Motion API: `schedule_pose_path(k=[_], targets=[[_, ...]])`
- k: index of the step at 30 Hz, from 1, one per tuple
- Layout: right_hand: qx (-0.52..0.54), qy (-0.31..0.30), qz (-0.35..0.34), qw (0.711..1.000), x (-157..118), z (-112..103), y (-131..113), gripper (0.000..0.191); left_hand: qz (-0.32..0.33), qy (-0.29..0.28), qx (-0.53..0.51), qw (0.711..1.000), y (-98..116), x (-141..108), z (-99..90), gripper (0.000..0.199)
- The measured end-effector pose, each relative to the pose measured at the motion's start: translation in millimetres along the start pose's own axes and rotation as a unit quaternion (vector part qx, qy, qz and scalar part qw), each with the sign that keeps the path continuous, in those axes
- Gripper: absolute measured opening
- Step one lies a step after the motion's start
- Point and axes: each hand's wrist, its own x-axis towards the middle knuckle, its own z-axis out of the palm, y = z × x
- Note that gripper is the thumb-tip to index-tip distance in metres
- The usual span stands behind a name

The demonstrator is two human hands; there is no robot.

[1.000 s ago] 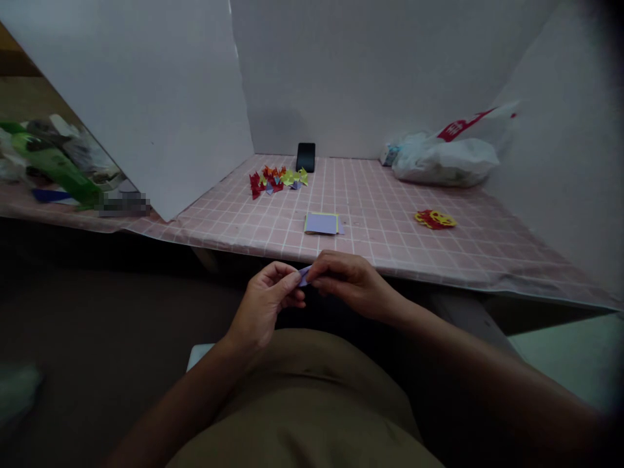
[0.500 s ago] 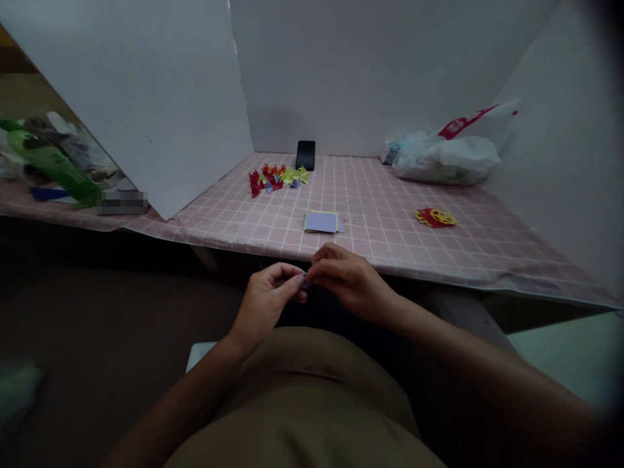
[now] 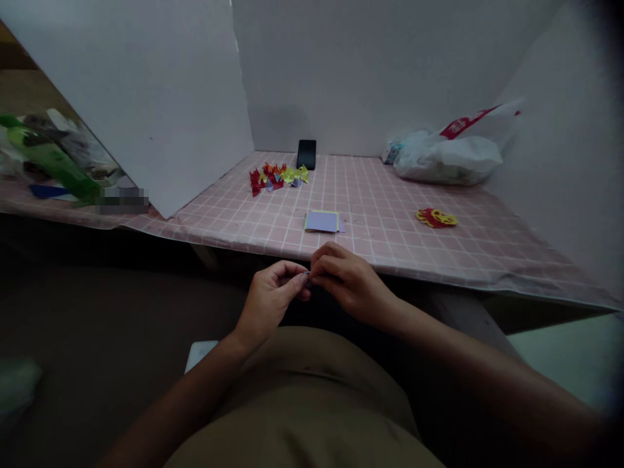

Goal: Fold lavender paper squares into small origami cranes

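In front of the table edge, at lap height, my left hand (image 3: 270, 299) and my right hand (image 3: 353, 283) meet fingertip to fingertip. Both are closed in a pinch on a small folded piece of purple paper (image 3: 307, 273), which the fingers mostly cover. Just beyond them on the table lies a stack of square paper sheets (image 3: 322, 221), purple on top with yellow edges showing. Farther back, to the left, stands a cluster of small folded paper figures (image 3: 280, 177) in red, orange, yellow and purple.
A dark phone (image 3: 307, 155) leans at the back of the table (image 3: 361, 201), behind the figures. Red and yellow cut-out pieces (image 3: 437, 218) lie to the right, with a white plastic bag (image 3: 446, 159) behind. White panels (image 3: 160, 97) enclose the table; a green bottle (image 3: 53, 162) is at far left.
Both hands stay pinched on the purple paper, with only a tiny shift of the fingers. The things on the table have not moved.
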Motion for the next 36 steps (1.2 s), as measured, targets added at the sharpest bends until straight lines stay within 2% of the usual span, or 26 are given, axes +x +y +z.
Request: schedule_pose_path(k=[5,11,22,30,36], targets=[[-0.003,0.037,-0.001,0.999,-0.8,1.3,1.8,0.016,-0.001,-0.009,0.003,1.000,-0.3,-0.7,-1.3,0.016],[0.008,0.053,0.013,0.998,1.9,-1.4,4.5,0.014,0.003,0.010,-0.020,1.000,-1.2,0.1,-2.6,0.017],[-0.018,0.009,-0.009,1.000,0.7,-0.2,4.0,0.016,-0.007,-0.004,-0.030,1.000,-1.7,0.7,0.3,0.019],[-0.032,0.025,-0.017,0.999,-0.1,1.2,3.1,0.016,0.027,-0.001,-0.032,0.999,-3.2,-0.8,4.8,0.021],[-0.003,0.044,0.023,0.999,0.4,1.1,5.4,0.013,0.022,0.008,-0.021,1.000,-2.5,0.1,4.7,0.021]])
